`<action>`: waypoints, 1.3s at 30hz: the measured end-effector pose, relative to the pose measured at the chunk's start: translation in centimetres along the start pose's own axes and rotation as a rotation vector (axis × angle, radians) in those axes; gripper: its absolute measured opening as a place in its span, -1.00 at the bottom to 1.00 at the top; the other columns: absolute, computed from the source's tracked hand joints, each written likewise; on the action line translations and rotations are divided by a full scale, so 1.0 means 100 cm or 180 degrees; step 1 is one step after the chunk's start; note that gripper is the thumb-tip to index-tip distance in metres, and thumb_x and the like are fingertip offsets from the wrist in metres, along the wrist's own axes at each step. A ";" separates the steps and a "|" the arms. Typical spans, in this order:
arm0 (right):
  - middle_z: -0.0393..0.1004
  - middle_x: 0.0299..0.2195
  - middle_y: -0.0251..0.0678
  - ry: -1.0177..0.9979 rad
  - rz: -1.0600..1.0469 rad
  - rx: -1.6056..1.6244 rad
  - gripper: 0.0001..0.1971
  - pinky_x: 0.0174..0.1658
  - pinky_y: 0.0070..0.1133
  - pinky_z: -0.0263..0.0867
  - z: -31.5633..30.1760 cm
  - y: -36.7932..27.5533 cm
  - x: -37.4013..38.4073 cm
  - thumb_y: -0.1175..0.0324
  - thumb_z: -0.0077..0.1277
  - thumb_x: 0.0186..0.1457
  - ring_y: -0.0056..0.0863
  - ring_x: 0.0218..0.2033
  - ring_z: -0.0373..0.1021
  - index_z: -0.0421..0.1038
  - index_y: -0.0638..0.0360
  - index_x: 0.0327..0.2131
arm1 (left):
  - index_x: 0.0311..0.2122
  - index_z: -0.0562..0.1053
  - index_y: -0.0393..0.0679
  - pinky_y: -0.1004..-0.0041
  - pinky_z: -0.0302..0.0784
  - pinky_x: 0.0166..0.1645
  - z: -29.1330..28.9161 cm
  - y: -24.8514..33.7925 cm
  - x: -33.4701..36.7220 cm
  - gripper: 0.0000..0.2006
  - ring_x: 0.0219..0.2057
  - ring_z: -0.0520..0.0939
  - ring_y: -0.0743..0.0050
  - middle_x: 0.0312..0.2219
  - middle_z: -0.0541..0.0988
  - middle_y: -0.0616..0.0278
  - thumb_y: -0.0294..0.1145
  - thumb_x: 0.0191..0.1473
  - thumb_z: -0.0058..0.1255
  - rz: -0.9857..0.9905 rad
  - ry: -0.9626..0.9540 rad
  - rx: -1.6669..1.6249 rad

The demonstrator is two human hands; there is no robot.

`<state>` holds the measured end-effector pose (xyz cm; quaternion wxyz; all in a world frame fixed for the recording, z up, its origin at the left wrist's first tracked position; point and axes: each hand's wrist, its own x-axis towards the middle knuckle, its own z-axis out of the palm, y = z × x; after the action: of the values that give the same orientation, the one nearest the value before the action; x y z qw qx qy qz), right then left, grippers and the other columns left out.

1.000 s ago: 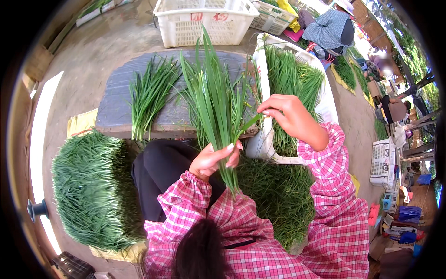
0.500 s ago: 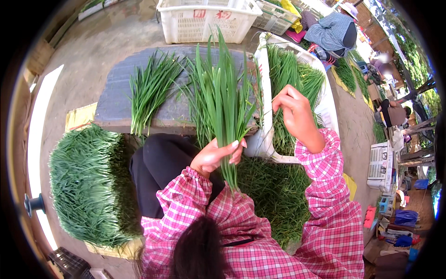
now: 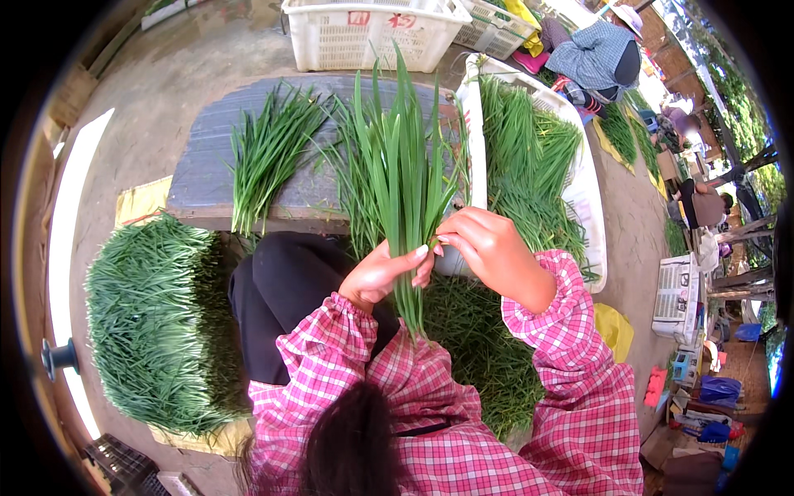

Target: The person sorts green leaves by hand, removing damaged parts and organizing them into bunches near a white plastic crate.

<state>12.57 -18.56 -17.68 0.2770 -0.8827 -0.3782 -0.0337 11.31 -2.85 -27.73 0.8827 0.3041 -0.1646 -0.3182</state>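
A bunch of long flat green leaves, like garlic chives [image 3: 403, 174], stands upright in front of me, its stem ends pointing down at my lap. My left hand [image 3: 387, 271] is wrapped round its lower part, thumb across the front. My right hand [image 3: 484, 248] meets it from the right, thumb and fingers pinched at the bunch's right edge beside my left fingertips. What the pinch holds is too small to make out. Behind the bunch, more loose chives [image 3: 364, 198] lie on the grey board [image 3: 207, 165]. A separate small pile of chives [image 3: 273, 157] rests at the board's left.
A big stack of chives [image 3: 149, 331] stands on my left. To the right is a white crate [image 3: 591, 223] of chives, with loose greens [image 3: 496, 355] on the ground below it. Another white crate [image 3: 372, 41] stands beyond the board. A person [image 3: 595, 62] bends over at the far right.
My right hand has come from above the right crate down and left to the bunch, its fingers now pinched at the bunch's edge. My left hand keeps its hold almost unmoved.
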 end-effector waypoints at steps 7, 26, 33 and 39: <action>0.20 -0.56 -0.28 -0.0356 -0.0442 -0.1113 -0.91 -0.40 -0.54 0.19 -0.011 -0.014 -0.003 0.50 -0.10 -0.34 -0.37 -0.44 0.23 0.26 0.24 -0.60 | -0.34 0.28 -0.29 0.55 0.23 -0.48 0.000 -0.001 -0.001 -0.76 -0.66 0.28 0.59 -0.68 0.28 0.33 -0.29 -0.01 -0.17 -0.0076 0.0067 0.0054; 0.35 -0.49 -0.27 0.0904 0.0229 -0.0325 -0.89 -0.39 -0.59 0.21 -0.051 -0.009 0.002 0.57 -0.03 -0.22 -0.40 -0.44 0.30 0.36 0.27 -0.49 | -0.28 0.26 -0.26 0.55 0.28 -0.41 -0.007 -0.005 0.011 -0.80 -0.59 0.32 0.59 -0.64 0.31 0.33 -0.40 -0.02 -0.16 0.0738 0.1428 0.0541; 0.33 -0.43 -0.26 0.0926 0.0000 -0.0311 -0.83 -0.37 -0.55 0.24 -0.048 -0.027 0.019 0.56 -0.03 -0.24 -0.36 -0.42 0.30 0.36 0.22 -0.44 | -0.35 0.31 -0.29 0.66 0.22 -0.51 0.000 -0.014 0.015 -0.88 -0.63 0.30 0.68 -0.68 0.31 0.38 -0.48 -0.03 -0.16 0.0663 0.1530 0.1630; 0.32 -0.49 -0.24 0.1285 0.0029 -0.0333 -0.81 -0.44 -0.56 0.25 -0.034 -0.032 0.032 0.50 0.01 -0.23 -0.37 -0.47 0.32 0.33 0.24 -0.42 | -0.39 0.31 -0.27 0.63 0.24 -0.54 0.001 -0.026 0.018 -0.91 -0.65 0.30 0.69 -0.69 0.30 0.40 -0.49 -0.03 -0.15 0.0651 0.1385 0.1994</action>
<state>13.19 -16.42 -12.43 0.3012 -0.8728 -0.3088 -0.2283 11.36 -5.69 -29.15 0.7886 0.6011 -0.0922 -0.0912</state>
